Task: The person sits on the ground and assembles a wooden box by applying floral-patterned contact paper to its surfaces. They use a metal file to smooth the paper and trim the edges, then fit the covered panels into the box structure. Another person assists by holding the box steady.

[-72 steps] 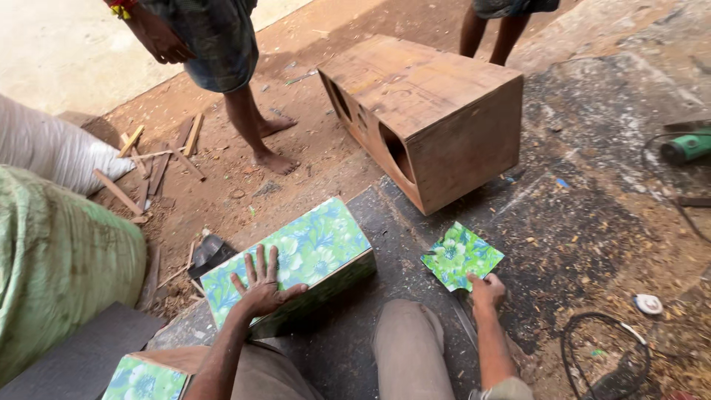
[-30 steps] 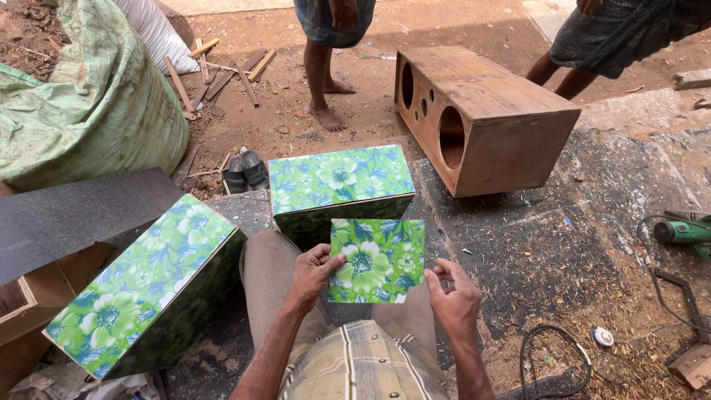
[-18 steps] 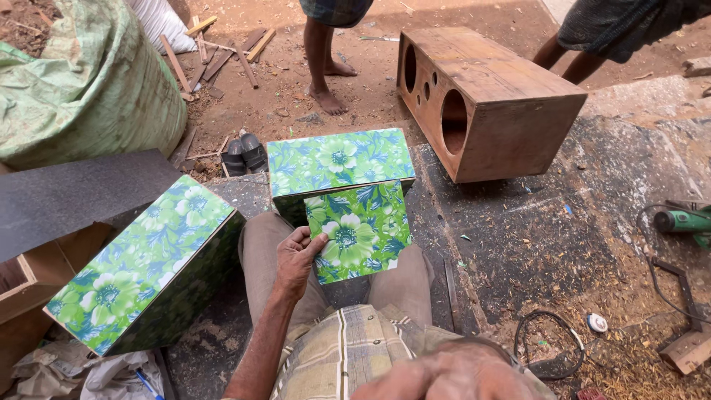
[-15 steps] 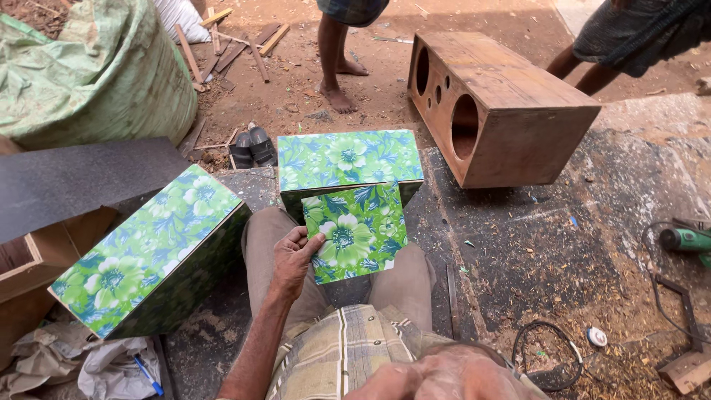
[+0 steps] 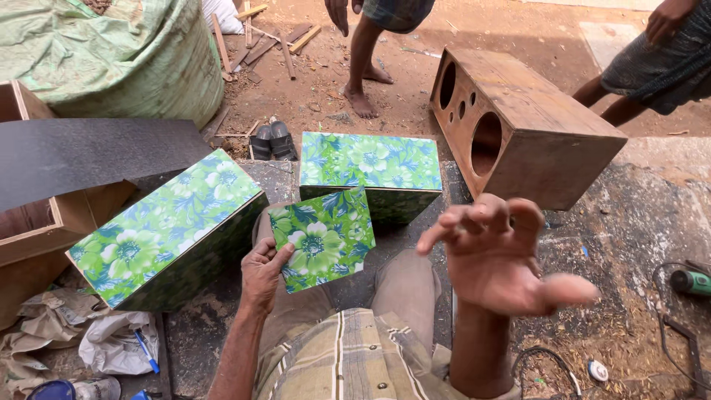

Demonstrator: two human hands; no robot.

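In left hand [image 5: 261,275], green floral panel [image 5: 322,239], seemingly square

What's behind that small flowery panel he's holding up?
The left hand holds the small floral panel upright on the lap. Right behind it stands a floral-covered box, whose lower front the panel hides. Farther back lies a bare wooden speaker box.

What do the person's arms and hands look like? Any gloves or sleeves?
No gloves and no sleeves in view: both forearms are bare. The left hand and right hand wear no rings, watch or bands that I can see. A checked shirt shows below.
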